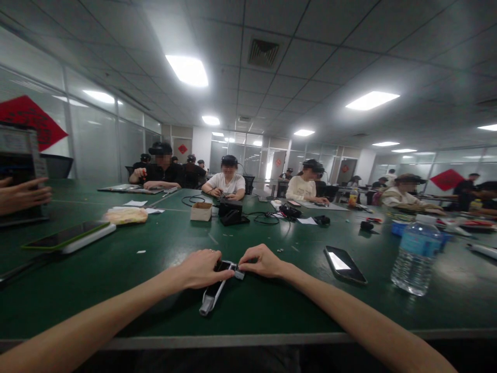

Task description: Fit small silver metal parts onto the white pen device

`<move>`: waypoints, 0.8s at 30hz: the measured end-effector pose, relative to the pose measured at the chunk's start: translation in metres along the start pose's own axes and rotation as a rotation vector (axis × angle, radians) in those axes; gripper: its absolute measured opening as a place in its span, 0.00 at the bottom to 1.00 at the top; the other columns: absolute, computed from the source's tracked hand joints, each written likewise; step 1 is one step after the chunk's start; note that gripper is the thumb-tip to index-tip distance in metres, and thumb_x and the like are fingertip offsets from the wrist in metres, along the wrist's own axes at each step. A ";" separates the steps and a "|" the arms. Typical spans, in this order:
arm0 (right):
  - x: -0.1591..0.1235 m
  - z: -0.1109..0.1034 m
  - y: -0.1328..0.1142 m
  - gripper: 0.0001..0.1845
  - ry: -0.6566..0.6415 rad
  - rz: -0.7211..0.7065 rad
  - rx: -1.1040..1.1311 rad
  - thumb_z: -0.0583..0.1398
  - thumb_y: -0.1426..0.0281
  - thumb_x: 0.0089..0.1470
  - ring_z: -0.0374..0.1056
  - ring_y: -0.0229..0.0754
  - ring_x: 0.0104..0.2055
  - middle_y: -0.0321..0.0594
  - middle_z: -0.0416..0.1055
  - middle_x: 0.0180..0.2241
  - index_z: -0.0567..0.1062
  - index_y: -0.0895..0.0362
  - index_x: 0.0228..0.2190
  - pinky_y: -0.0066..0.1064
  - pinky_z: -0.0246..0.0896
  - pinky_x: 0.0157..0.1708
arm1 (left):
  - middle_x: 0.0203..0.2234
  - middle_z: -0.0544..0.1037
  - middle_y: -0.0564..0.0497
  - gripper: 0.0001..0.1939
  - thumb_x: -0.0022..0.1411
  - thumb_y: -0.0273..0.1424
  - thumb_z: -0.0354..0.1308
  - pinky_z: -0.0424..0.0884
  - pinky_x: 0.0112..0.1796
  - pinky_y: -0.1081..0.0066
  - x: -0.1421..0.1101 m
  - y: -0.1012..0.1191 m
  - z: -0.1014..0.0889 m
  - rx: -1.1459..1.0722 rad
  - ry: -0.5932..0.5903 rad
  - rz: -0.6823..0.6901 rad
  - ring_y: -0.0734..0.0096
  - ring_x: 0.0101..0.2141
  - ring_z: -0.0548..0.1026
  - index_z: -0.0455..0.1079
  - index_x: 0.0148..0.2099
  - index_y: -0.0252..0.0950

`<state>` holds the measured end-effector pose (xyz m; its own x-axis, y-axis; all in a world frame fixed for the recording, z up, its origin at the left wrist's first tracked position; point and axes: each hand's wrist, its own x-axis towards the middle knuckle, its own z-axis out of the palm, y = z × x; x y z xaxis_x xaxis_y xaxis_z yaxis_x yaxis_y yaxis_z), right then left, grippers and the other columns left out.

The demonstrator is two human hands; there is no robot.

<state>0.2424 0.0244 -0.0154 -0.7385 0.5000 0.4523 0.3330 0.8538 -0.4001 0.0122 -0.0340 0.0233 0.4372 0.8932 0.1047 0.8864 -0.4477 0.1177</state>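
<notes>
- Count: 2 hands, both on 1 black-and-white plastic device (213,294), lying on the green table (163,316).
- The left hand (200,269): curled, gripping the device's upper end.
- The right hand (264,261): pinching 1 small grey part (239,273) at that end.
- Beside them, to the right: 1 phone (345,264), 1 water bottle (417,255).

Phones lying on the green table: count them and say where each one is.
2: a phone with a green edge on the left side of the table, and a black phone to the right of the person's right hand. Others may be hidden farther along the table.
</notes>
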 end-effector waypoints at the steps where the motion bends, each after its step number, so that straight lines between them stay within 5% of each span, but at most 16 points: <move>1: 0.000 0.001 -0.001 0.11 0.008 0.002 -0.004 0.62 0.63 0.54 0.70 0.37 0.31 0.40 0.77 0.30 0.81 0.58 0.32 0.25 0.62 0.33 | 0.34 0.77 0.43 0.32 0.56 0.60 0.45 0.62 0.27 0.68 -0.001 0.001 0.000 0.008 -0.003 -0.006 0.57 0.33 0.74 0.70 0.40 0.36; 12: 0.001 -0.001 -0.005 0.11 -0.025 -0.090 -0.061 0.61 0.64 0.55 0.70 0.36 0.31 0.40 0.77 0.30 0.80 0.59 0.33 0.25 0.61 0.33 | 0.30 0.76 0.47 0.21 0.56 0.50 0.50 0.58 0.23 0.71 0.002 -0.003 0.000 -0.038 -0.037 0.041 0.63 0.28 0.73 0.68 0.37 0.37; 24: 0.012 -0.021 -0.040 0.07 -0.282 -0.349 -0.785 0.57 0.75 0.57 0.65 0.38 0.33 0.38 0.74 0.29 0.75 0.57 0.30 0.32 0.50 0.35 | 0.28 0.77 0.48 0.18 0.54 0.47 0.52 0.59 0.24 0.71 0.006 -0.005 0.006 -0.053 0.008 0.086 0.64 0.27 0.73 0.67 0.34 0.36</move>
<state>0.2327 -0.0009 0.0230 -0.9544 0.2279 0.1927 0.2908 0.8552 0.4290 0.0110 -0.0266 0.0175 0.5097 0.8512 0.1248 0.8364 -0.5243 0.1599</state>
